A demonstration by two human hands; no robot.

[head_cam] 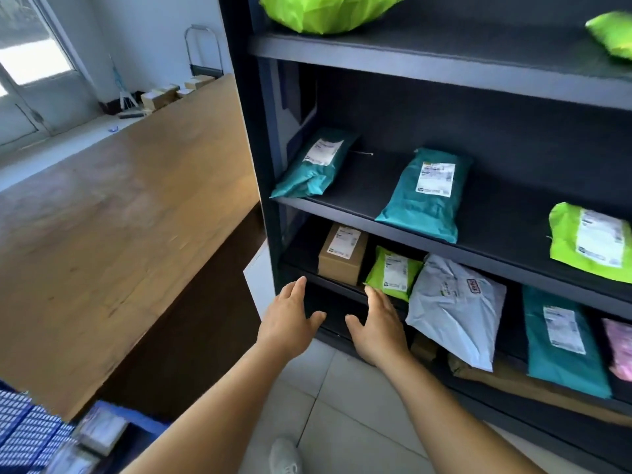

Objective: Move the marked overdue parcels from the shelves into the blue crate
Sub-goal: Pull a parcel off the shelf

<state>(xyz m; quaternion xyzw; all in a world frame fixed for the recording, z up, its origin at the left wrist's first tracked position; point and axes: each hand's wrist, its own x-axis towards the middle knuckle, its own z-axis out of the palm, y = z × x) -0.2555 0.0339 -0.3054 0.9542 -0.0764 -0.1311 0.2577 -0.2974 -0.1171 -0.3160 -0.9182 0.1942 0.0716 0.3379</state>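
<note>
While a grey shoe [285, 455] shows on the pale floor tiles at the bottom, two bare forearms stretch forward toward a dark metal shelf unit [444, 73]. At the lower left corner sits the blue crate [20, 422], with a few blurred packets inside it that cannot be made out. The left hand [290, 319] and right hand [376, 326] are both spread wide with fingers apart, grasping nothing, just in front of the lower shelf's edge. Past the fingertips, on that shelf, stand a brown cardboard box [342, 254], a small lime-green parcel [393, 271] and a white mailer [455, 309] bearing a red-bordered mark and hanging over the shelf edge. Further right lie a teal parcel [564, 340] and a pink one [619, 347]. One shelf up rest two teal mailers [316, 165] [427, 196] and a lime-green mailer [591, 241], all with white labels. A large wooden board [119, 217] leans at the left.
</note>
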